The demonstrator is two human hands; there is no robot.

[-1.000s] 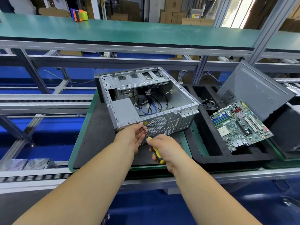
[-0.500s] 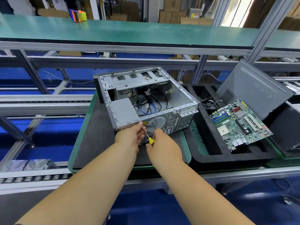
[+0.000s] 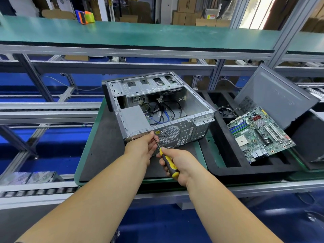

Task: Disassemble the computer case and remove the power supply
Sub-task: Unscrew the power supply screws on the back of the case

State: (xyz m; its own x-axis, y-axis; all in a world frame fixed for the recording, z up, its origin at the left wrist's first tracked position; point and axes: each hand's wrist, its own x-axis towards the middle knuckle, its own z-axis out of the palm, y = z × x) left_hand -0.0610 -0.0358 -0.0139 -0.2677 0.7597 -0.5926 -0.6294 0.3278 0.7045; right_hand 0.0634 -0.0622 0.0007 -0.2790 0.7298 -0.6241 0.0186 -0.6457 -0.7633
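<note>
- At the case's rear panel, your right hand [image 3: 178, 163] has its grip wrapped around the yellow-and-black screwdriver [image 3: 168, 162].
- Your left hand [image 3: 142, 148] pinches its shaft near the tip.
- Inside the open computer case [image 3: 157, 109] on the surface [image 3: 101, 151], the power supply [image 3: 135, 120] sits in the near-left corner.

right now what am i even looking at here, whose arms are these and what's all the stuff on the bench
These are a person's own two arms, filmed by a camera worn on their head, looking down. On the dark mat sits an open computer case, its side removed; the grey box inside at the near left corner is the power supply. The right hand grips a yellow-and-black screwdriver, its tip against the case's back panel. The left hand steadies the screwdriver's shaft at that spot. To the right, a black foam tray holds a green motherboard.
</note>
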